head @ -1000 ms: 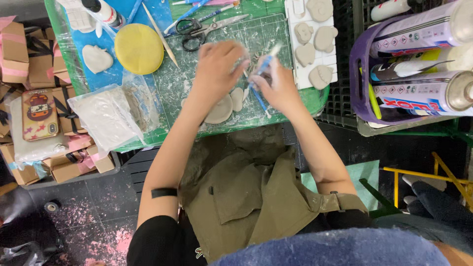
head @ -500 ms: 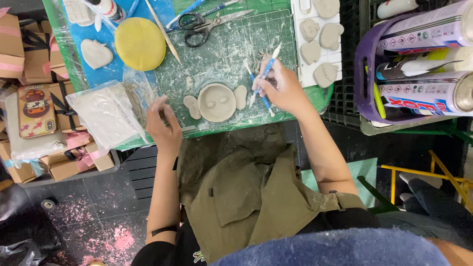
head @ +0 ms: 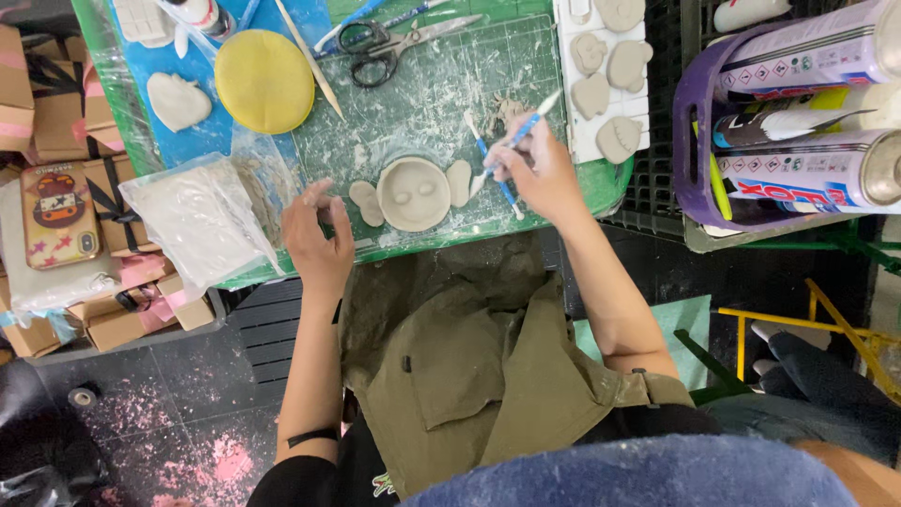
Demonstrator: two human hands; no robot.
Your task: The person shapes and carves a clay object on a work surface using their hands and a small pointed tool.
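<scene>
Seen from the head camera, the right hand (head: 535, 174) is clamped on a slim blue-handled modelling tool (head: 519, 134) whose long axis runs diagonally, its pale tip pointing up and to the right. The round grey clay face (head: 413, 193), with two small ear pieces beside it, lies on the green cutting mat (head: 432, 94) between both hands. The left hand (head: 317, 237) rests at the mat's near edge, fingers loosely apart, holding nothing.
</scene>
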